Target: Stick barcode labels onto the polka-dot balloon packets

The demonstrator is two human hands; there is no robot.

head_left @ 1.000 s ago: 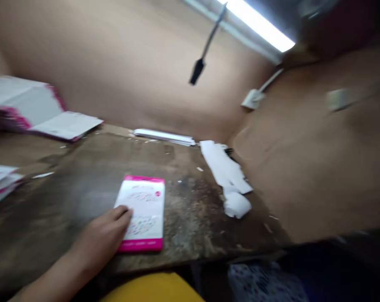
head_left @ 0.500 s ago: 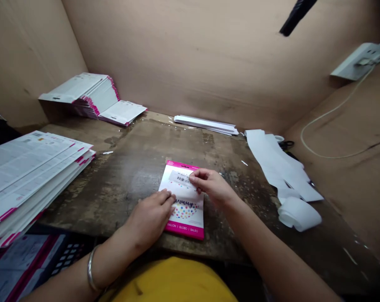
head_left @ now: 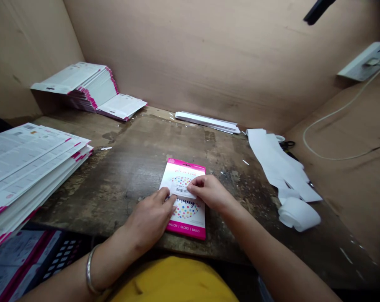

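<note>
A white balloon card with a pink border [head_left: 190, 222] lies flat on the worn wooden table [head_left: 120, 180], printed with coloured dots and the words "BALLON | GLOBO | BALÃO". A white barcode label [head_left: 182, 189] sits across its middle. My right hand [head_left: 210, 193] pinches the label's right end. My left hand [head_left: 150, 220], with a metal bangle [head_left: 89, 268] on the wrist, rests its fingertips on the card's left side, close to the label's left end.
Several stacked pink-edged cards [head_left: 29, 172] lie at the left, with another stack [head_left: 83, 86] at the back. White strips [head_left: 207, 122], a white paper roll [head_left: 298, 214] and black scissors [head_left: 287, 144] lie beyond. A keypad [head_left: 62, 251] is at lower left. Cardboard walls surround the table.
The barcode label has moved down the card, from its upper part to across the middle. My right hand has shifted down with it. The view has turned slightly.
</note>
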